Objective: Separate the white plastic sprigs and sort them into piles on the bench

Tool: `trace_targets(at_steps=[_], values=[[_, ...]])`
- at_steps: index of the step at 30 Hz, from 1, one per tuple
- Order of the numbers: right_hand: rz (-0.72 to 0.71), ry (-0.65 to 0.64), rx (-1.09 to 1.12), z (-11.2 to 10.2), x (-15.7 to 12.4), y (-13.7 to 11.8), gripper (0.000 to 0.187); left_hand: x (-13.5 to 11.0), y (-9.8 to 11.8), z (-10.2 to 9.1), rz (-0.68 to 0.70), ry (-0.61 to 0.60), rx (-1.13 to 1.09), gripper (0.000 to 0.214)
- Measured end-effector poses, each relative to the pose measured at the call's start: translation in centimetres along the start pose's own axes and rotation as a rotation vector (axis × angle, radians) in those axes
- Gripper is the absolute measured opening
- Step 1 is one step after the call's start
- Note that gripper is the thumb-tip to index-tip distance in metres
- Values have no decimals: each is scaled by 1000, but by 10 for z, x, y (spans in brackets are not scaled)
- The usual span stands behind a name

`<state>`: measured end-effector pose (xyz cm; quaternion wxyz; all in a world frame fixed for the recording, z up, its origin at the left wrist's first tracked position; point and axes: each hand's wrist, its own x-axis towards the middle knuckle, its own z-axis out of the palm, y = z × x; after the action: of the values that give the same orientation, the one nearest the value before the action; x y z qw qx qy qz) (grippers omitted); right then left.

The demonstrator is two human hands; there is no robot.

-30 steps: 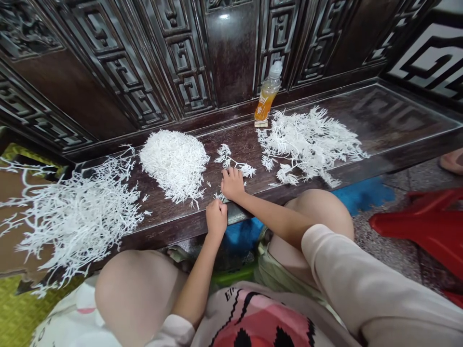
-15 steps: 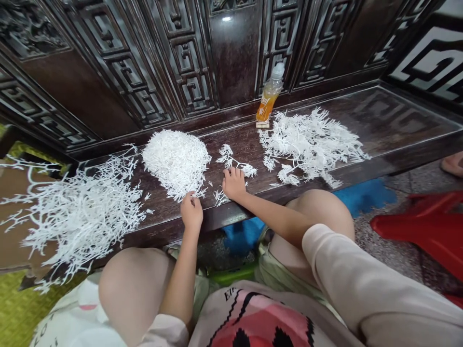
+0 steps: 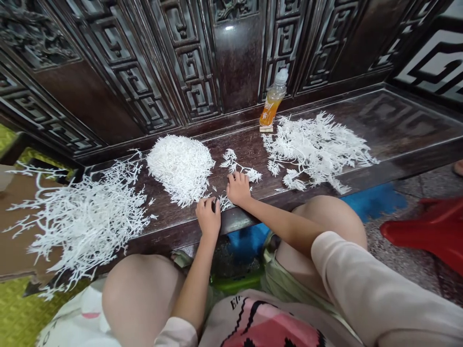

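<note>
A dark carved wooden bench [image 3: 390,130] carries white plastic sprigs. One branching white sprig [image 3: 237,168] lies in the middle; my right hand [image 3: 238,189] rests on its near end with fingers curled, pressing it down. My left hand [image 3: 208,217] is closed in a pinch at the sprig's near tip, by the bench's front edge. Just left of the hands sits a heap of small loose white pieces [image 3: 181,166]. A pile of stripped white stems [image 3: 79,221] lies at far left. A pile of whole sprigs [image 3: 314,149] lies to the right.
An orange drink bottle [image 3: 273,99] stands at the back against the carved panel. A red plastic stool [image 3: 430,231] is on the floor at right. Blue and green items lie under the bench between my knees. A cardboard piece sits at far left.
My left hand went left to the heap of small pieces half a second ago, then came back to the sprig's near tip. My right hand stayed on the sprig.
</note>
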<state>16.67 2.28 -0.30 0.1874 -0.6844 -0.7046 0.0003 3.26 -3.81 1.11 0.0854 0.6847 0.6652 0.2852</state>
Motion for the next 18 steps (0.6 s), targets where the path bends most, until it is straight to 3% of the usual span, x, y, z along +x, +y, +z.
trace_targets(at_steps=[5,10,14,18], values=[[5,-25,-12,-2,0,-1,32,23,-18,-22,17,-88,62,16],[-4,-22,-13,-2,0,0,32,46,-30,-48,84,-127,242,26],[-8,-7,-7,0,0,0,32,39,-18,-36,183,-211,181,22],[-9,-4,-5,0,0,0,32,22,-2,-8,145,-303,119,23]])
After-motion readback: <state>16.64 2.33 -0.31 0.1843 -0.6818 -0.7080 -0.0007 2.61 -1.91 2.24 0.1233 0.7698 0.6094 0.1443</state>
